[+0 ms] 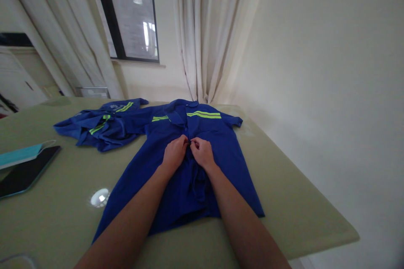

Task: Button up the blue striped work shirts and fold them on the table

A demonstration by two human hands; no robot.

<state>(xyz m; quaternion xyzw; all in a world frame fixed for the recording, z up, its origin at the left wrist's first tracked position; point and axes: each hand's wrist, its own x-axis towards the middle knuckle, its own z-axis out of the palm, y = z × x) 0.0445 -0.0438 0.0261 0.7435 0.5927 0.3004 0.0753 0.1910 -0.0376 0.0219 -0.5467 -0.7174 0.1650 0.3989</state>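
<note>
A blue work shirt (221,151) with neon-yellow reflective stripes lies spread flat on the pale green table (284,185), collar away from me. My left hand (174,154) and my right hand (202,152) meet at the shirt's front placket, mid-chest. Both are closed in a pinch on the placket edges, fingertips touching each other. What sits between the fingertips is too small to make out.
A second blue shirt (101,124) with the same stripes lies crumpled at the back left. A dark tablet (27,172) with a teal face mask (22,154) on it sits at the left edge. Curtains (208,29), a window and a white wall stand behind the table.
</note>
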